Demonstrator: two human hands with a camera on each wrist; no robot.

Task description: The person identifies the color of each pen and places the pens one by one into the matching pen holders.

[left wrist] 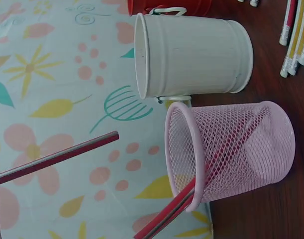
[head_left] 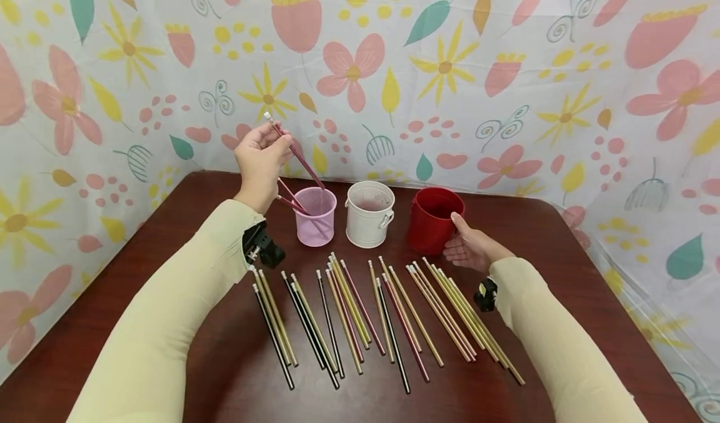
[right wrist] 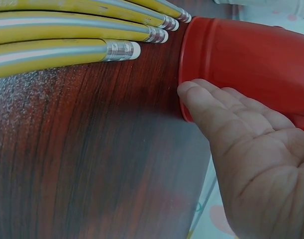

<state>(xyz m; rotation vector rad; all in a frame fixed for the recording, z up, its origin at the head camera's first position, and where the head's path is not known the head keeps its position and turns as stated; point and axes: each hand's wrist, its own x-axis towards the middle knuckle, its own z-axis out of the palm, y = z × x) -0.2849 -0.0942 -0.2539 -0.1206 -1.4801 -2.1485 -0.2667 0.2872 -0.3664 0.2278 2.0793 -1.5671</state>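
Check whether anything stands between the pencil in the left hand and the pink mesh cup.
Nothing visible does; only open space separates the held pencil from the mesh cup. The pencils inside lean to one side of its mouth.

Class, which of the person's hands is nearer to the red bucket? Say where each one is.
Right. The right hand is beside the red bucket, at its right side; the left hand is farther away, holding a red pencil near the pink mesh cup.
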